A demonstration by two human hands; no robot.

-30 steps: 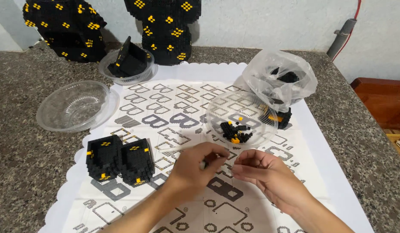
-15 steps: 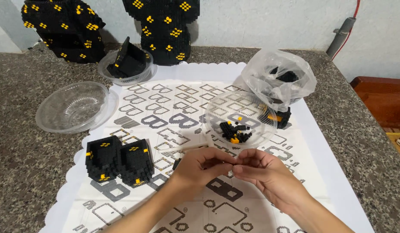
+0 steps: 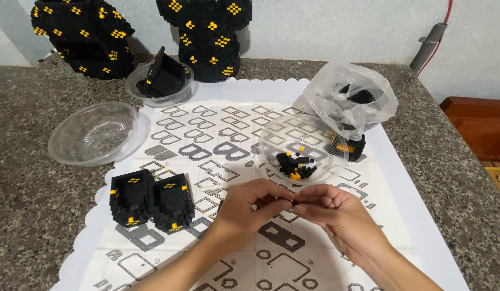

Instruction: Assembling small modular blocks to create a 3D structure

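— Black brick piece [image 3: 294, 203], tiny, sits pinched between the fingertips of both hands, low over the printed sheet [image 3: 217, 145] near the front edge of the desk [image 3: 23, 178].

— And to the left of it?

— An empty clear bowl [image 3: 93, 133] rests half on the sheet's left edge, probably kept aside as a spare. Nearer the front, two black and yellow block cubes [image 3: 151, 199] stand touching each other, set out of the way of the hands.

— How do the hands hold?

— Left hand [image 3: 247, 203] has its grip closed, thumb and forefinger on the piece; right hand [image 3: 336, 213] meets it, its grip closed on the same piece. I judge they press something together, since the fingertips touch.

— Further right?

— A clear bowl of loose bricks [image 3: 301, 148] sits just beyond the hands, within easy reach. Behind it a plastic bag [image 3: 351, 102] with black bricks leans near the right edge.

— The back edge?

— A small bowl with a black built part [image 3: 161, 81], and two large black and yellow models [image 3: 207, 35] against the pale wall. Speckled grey stone is the desk's surface; a red-brown wooden piece [image 3: 476, 126] shows at the far right.
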